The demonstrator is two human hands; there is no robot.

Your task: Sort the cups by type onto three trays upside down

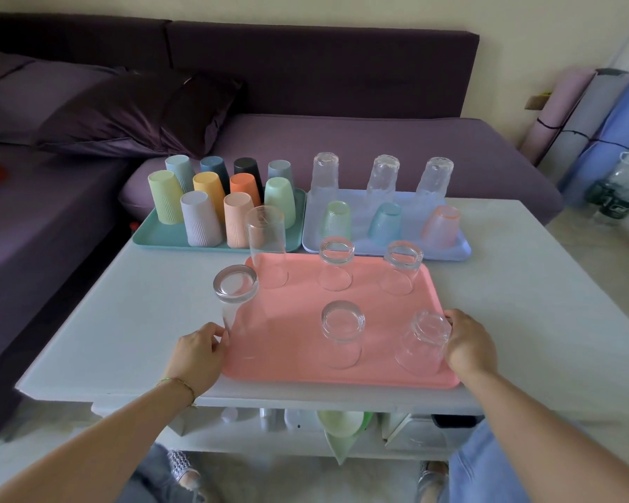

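Placing looks like the step: on the pink tray (pixel 295 332), the left hand (pixel 197 352) pinches the tall glass (pixel 233 306) at its near-left corner, and the right hand (pixel 469 343) curls its fingers (pixel 451 316) round the short glass (pixel 423 343) near-right. Next, seat both rims flat, then release.

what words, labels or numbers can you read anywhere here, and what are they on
No text can be read anywhere in this view.
Dark labels on the plastic bottles on the floor at right: too blurred to read.
Small card beside the rolled mats: too small to tell whether it bears print.
Clear glasses, coloured cups and trays: no print visible.
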